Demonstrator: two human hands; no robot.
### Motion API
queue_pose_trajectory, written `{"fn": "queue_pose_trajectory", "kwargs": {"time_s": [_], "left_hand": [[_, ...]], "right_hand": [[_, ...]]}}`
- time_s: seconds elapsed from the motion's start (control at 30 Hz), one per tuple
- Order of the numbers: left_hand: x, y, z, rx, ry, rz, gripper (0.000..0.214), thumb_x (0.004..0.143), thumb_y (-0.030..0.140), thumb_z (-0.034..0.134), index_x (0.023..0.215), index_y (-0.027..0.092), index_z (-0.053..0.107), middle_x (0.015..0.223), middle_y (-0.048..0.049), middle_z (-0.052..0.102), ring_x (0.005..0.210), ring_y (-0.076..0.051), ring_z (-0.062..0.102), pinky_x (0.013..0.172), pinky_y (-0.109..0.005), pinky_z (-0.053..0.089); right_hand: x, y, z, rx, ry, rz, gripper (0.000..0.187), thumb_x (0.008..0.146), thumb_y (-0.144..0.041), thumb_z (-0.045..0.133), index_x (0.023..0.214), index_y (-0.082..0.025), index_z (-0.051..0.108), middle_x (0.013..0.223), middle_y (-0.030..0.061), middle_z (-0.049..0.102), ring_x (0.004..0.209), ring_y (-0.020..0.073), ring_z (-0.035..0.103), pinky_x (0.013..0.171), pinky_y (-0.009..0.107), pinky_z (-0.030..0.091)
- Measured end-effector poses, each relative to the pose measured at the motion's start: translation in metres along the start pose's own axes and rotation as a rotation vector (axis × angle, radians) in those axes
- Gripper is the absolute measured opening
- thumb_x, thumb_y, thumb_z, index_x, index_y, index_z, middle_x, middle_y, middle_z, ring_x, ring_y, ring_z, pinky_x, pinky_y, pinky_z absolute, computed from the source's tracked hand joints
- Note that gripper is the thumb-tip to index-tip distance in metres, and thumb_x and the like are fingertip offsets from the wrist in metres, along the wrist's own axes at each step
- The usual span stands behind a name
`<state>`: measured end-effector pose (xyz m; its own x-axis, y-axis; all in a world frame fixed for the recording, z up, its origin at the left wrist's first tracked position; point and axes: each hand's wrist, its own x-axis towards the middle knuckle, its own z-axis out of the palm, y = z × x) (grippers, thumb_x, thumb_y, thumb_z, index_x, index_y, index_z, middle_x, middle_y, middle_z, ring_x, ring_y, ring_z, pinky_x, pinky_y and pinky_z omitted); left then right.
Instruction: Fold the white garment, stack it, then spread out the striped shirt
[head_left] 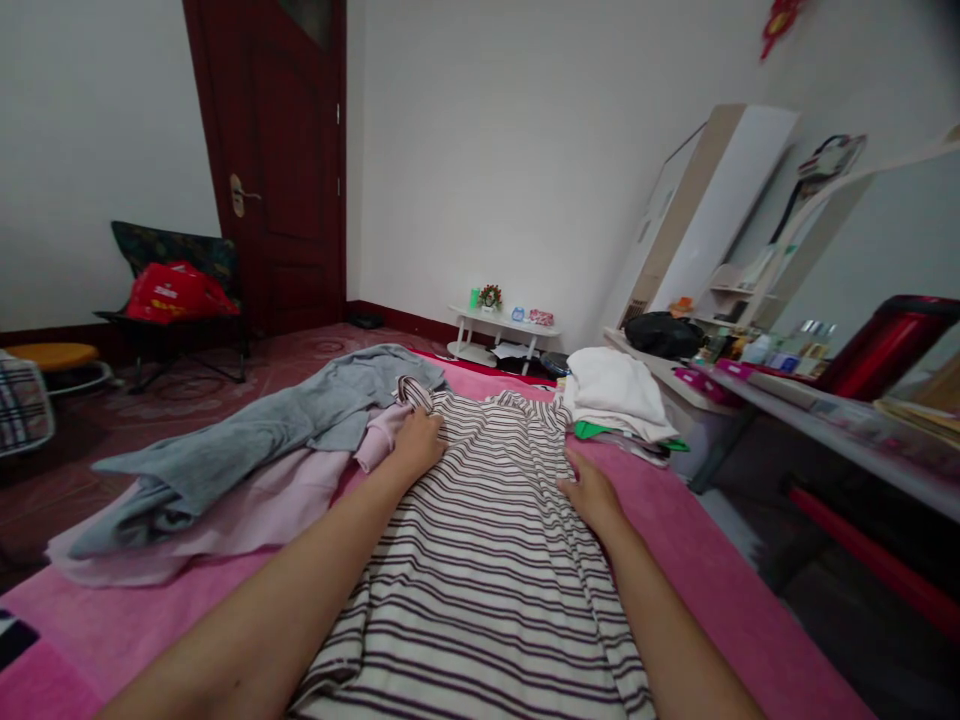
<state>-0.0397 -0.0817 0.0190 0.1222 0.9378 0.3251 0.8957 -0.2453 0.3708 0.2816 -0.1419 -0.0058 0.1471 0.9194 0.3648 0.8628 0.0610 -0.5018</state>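
Note:
A white top with dark stripes (487,540) lies spread flat on the pink bed cover (690,570). My left hand (420,442) rests on its upper left part, near the shoulder, with the fingers curled onto the cloth. My right hand (589,490) presses on its right edge, fingers closed against the fabric. Both forearms stretch over the striped top from the bottom of the view.
A grey garment (247,440) lies over a pale pink one (247,515) to the left. A stack of folded clothes (619,400) sits at the far right of the bed. A cluttered desk (825,400) stands to the right, a folding chair (172,290) and dark door (285,160) at the left.

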Motion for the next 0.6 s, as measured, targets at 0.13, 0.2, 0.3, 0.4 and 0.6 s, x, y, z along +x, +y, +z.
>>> {"fn": "queue_pose_trajectory", "kwargs": {"time_s": [0.13, 0.2, 0.3, 0.4, 0.6], "left_hand": [[0.0, 0.002, -0.001, 0.028, -0.048, 0.01, 0.042, 0.075, 0.016, 0.058, 0.117, 0.019, 0.062, 0.122, -0.0159, 0.054, 0.105, -0.029, 0.058, 0.083, -0.037, 0.048], [0.005, -0.002, -0.007, -0.017, -0.118, 0.006, 0.045, 0.071, 0.01, 0.057, 0.115, 0.019, 0.064, 0.121, -0.0138, 0.057, 0.104, -0.027, 0.059, 0.085, -0.033, 0.047], [0.015, -0.015, -0.026, -0.079, -0.241, 0.009, 0.044, 0.063, 0.006, 0.058, 0.103, 0.019, 0.071, 0.106, -0.0071, 0.067, 0.101, -0.023, 0.061, 0.085, -0.027, 0.046], [0.023, -0.03, -0.051, -0.175, -0.456, 0.044, 0.037, 0.06, 0.01, 0.058, 0.09, 0.025, 0.075, 0.081, 0.0025, 0.072, 0.081, -0.016, 0.065, 0.07, -0.019, 0.047], [0.025, -0.033, -0.073, -0.212, -0.449, 0.065, 0.025, 0.067, 0.038, 0.064, 0.082, 0.02, 0.075, 0.076, -0.0012, 0.07, 0.076, -0.018, 0.062, 0.067, -0.022, 0.045]], "right_hand": [[0.006, -0.006, -0.007, 0.181, -0.075, 0.028, 0.048, 0.063, -0.016, 0.055, 0.109, -0.014, 0.067, 0.109, 0.0092, 0.068, 0.102, 0.0231, 0.062, 0.094, 0.034, 0.045], [0.008, -0.009, -0.029, 0.281, -0.15, 0.064, 0.042, 0.061, -0.015, 0.055, 0.099, -0.013, 0.071, 0.099, 0.0079, 0.072, 0.092, 0.0219, 0.065, 0.084, 0.032, 0.049], [0.0, -0.026, -0.082, 0.351, -0.411, 0.049, 0.035, 0.059, -0.018, 0.06, 0.091, -0.013, 0.073, 0.081, 0.0044, 0.072, 0.07, 0.0182, 0.063, 0.063, 0.026, 0.049], [-0.015, -0.056, -0.138, 0.304, -0.716, -0.02, 0.03, 0.063, -0.025, 0.066, 0.09, -0.015, 0.075, 0.07, 0.0022, 0.069, 0.057, 0.0118, 0.056, 0.05, 0.02, 0.041], [-0.01, -0.064, -0.131, 0.363, -0.468, 0.133, 0.053, 0.068, -0.045, 0.067, 0.11, -0.013, 0.067, 0.068, 0.0043, 0.066, 0.049, 0.0113, 0.054, 0.042, 0.02, 0.039]]}}
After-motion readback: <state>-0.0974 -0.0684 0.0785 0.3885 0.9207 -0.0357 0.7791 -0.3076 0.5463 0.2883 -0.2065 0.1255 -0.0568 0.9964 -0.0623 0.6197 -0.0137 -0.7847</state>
